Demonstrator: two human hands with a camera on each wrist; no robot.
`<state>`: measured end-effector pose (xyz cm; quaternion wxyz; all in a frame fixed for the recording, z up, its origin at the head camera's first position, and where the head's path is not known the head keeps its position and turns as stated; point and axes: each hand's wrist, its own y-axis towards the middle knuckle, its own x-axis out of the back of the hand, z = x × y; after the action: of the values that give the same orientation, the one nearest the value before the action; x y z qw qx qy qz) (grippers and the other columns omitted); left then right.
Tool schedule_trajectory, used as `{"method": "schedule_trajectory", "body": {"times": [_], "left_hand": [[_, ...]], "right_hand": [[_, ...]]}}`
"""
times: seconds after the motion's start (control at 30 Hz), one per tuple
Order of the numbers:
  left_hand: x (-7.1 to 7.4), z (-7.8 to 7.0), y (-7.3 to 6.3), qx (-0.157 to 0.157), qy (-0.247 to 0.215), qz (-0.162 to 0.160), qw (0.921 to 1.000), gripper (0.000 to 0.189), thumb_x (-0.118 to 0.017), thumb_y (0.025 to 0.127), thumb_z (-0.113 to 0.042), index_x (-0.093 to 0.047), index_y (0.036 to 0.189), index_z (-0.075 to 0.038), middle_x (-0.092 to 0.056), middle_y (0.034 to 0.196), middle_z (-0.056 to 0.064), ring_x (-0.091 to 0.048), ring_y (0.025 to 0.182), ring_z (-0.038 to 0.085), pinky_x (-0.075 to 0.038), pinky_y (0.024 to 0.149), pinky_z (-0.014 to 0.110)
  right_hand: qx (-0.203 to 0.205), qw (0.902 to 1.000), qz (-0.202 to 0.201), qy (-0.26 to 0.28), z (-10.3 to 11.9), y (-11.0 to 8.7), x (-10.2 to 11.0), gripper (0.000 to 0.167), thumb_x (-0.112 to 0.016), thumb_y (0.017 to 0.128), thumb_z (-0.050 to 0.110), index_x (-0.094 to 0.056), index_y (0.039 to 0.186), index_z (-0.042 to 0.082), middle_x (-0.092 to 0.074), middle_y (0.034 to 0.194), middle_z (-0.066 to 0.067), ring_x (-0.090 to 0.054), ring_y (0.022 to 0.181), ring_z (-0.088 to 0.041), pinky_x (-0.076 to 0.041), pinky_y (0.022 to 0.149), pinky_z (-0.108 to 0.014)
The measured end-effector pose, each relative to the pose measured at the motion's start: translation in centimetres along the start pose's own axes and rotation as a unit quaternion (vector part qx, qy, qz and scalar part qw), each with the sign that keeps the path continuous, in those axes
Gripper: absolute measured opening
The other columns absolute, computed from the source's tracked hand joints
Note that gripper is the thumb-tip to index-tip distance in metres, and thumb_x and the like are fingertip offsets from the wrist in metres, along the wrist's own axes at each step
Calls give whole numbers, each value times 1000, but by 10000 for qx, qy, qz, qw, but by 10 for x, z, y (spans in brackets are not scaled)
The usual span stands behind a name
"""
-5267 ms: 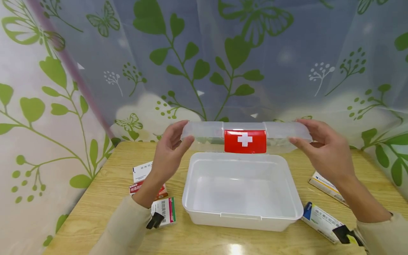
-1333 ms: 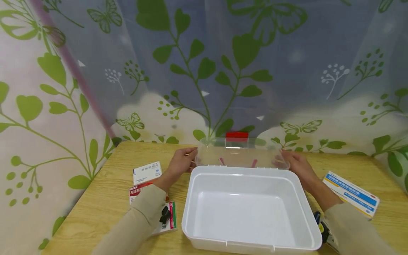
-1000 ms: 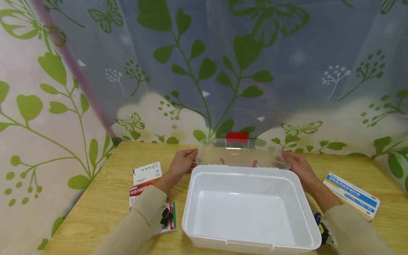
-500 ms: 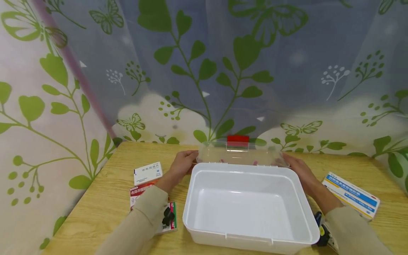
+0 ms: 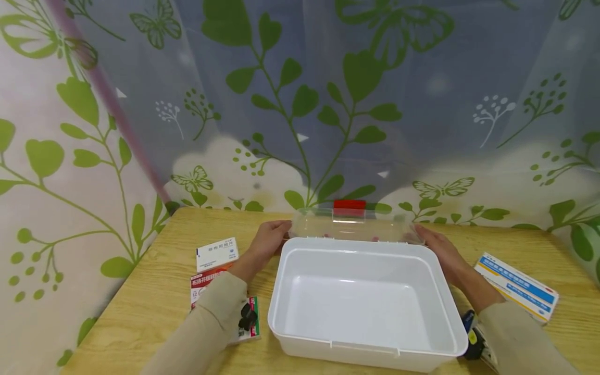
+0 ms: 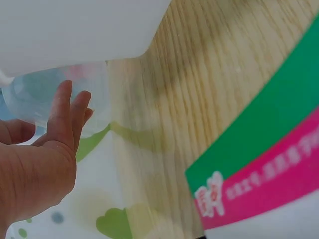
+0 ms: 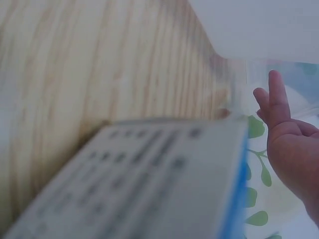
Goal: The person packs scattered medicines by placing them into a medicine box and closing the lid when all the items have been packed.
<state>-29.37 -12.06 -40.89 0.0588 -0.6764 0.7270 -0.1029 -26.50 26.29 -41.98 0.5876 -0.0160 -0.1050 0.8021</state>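
A white plastic box (image 5: 356, 312) stands uncovered on the table, its inside bare. Hinged at its far rim, the clear lid (image 5: 309, 224) leans back toward the curtain, the red clasp (image 5: 349, 207) at its far edge. My left hand (image 5: 265, 242) holds the lid's left end; in the left wrist view its fingers (image 6: 61, 112) lie against the clear plastic with the thumb apart. My right hand (image 5: 442, 252) is at the lid's right end, and its fingers (image 7: 279, 97) reach along the plastic in the right wrist view.
Left of the box lie a white medicine box (image 5: 217, 254), a red one (image 5: 203, 281) and a green-and-pink one (image 5: 254, 317), partly under my left sleeve. A blue-and-white medicine box (image 5: 517, 286) lies to the right. Another carton (image 7: 149, 174) sits under my right wrist. A printed curtain (image 5: 422, 130) hangs behind.
The lid, earlier held up above the box with its red cross facing me, has swung back behind it. Lately it has sunk slightly further, and the box has tipped or slid a little.
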Motion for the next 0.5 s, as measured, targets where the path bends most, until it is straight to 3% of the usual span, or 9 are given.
{"method": "schedule_trajectory", "body": {"times": [0.13,0.33,0.4,0.5], "left_hand": [[1,2,1,-3,-80,-22,10000,40,-48,101,-23,-54,131,4,-64,81,7,-63,60,11,-52,54,21],[1,5,2,-39,-175,-11,9998,41,-49,101,-24,-54,131,4,-62,77,6,-60,55,10,-49,51,20],[1,5,1,-79,-188,43,9998,42,-49,101,-24,-53,132,4,-64,84,10,-61,56,10,-49,51,20],[2,4,0,-132,-220,172,9995,43,-47,102,-24,-50,134,4,-64,105,20,-62,59,10,-49,52,20]], "right_hand": [[58,9999,37,-91,0,0,0,74,-31,102,51,-9,152,1,-17,153,-25,-55,108,-4,-53,83,-36],[30,10000,50,-48,0,1,0,73,-31,102,51,-11,152,2,-18,153,-24,-57,104,-2,-54,82,-37],[-17,9999,6,-125,0,1,0,75,-31,101,53,-12,152,2,-19,153,-24,-56,111,-13,-54,82,-38],[7,9992,-47,-402,0,0,1,75,-31,101,53,-9,152,3,-17,153,-25,-44,125,-31,-53,83,-35]]}}
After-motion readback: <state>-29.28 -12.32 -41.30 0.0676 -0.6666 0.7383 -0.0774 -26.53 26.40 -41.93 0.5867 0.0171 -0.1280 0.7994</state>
